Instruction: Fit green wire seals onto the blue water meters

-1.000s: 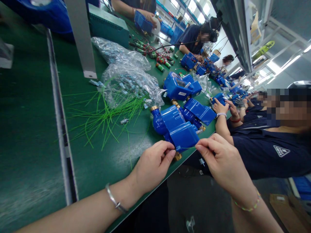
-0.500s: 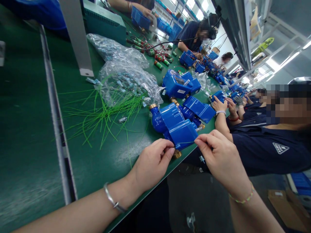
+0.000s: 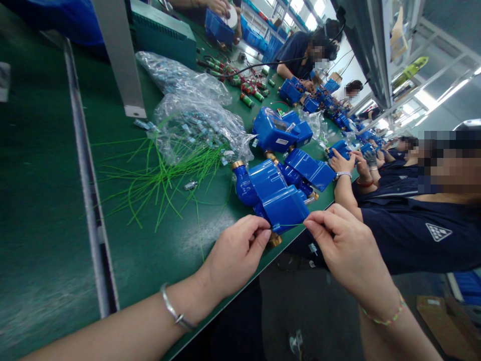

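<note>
A blue water meter point(image 3: 285, 206) with brass threaded ends lies at the table's front edge. My right hand point(image 3: 343, 248) is closed in a pinch on a thin green wire point(image 3: 293, 225), drawn across the meter's lower side. A small pale tag point(image 3: 313, 248) hangs just below those fingers. At the meter's lower left corner my left hand point(image 3: 238, 250) is also pinched, thumb against forefinger; what sits between its fingertips is hidden. Left of the meter lies a loose bunch of green wires point(image 3: 165, 175), running out of a clear plastic bag point(image 3: 199, 118) of pale blue tags.
More blue meters point(image 3: 280, 130) stand just behind, with a row running into the distance. Batteries with red leads point(image 3: 248, 93) lie farther back. A metal bracket point(image 3: 120, 60) rises from the green table point(image 3: 48, 225). Co-workers sit along the right, a dark sleeve point(image 3: 406, 230) nearest.
My right hand has shifted slightly right with the green wire pinched in it. My left hand has hardly moved. A co-worker's hands at the back have moved around a white roll.
</note>
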`<state>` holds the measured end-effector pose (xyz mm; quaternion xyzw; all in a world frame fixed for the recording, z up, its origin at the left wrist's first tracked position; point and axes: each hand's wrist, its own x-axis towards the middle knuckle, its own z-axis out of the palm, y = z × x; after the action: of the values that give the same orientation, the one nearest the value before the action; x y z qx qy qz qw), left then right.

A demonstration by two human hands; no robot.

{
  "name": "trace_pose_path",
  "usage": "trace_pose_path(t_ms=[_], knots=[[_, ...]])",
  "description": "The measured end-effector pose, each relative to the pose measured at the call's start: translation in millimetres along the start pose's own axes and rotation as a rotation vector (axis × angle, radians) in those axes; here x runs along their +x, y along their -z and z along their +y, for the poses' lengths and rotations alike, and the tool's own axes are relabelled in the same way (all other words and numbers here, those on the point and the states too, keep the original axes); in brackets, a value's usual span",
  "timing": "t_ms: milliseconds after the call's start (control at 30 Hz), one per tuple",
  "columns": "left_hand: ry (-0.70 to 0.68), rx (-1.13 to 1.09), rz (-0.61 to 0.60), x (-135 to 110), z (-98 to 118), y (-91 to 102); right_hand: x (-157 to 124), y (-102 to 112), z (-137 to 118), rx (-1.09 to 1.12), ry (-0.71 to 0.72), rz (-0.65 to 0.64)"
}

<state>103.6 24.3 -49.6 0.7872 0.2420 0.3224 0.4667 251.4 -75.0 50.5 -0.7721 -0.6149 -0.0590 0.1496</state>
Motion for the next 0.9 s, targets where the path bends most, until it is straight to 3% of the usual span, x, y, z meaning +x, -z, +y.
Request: trace_pose_path(t_ms=[567,767,900], knots=[[-0.002,0.013,0.015,-0.6,0.1,0.4,1.3,2.0,1.2,0.064,0.001,-0.055],[0.042,0.017,0.027,2.5,1.2,3.0,5.8,-8.2,-6.5,0.032,0.008,0.015],[0.062,0.056,0.067,7.6,-17.1,3.8,8.4,-25.0,-18.5,-0.040,0.061,0.071]])
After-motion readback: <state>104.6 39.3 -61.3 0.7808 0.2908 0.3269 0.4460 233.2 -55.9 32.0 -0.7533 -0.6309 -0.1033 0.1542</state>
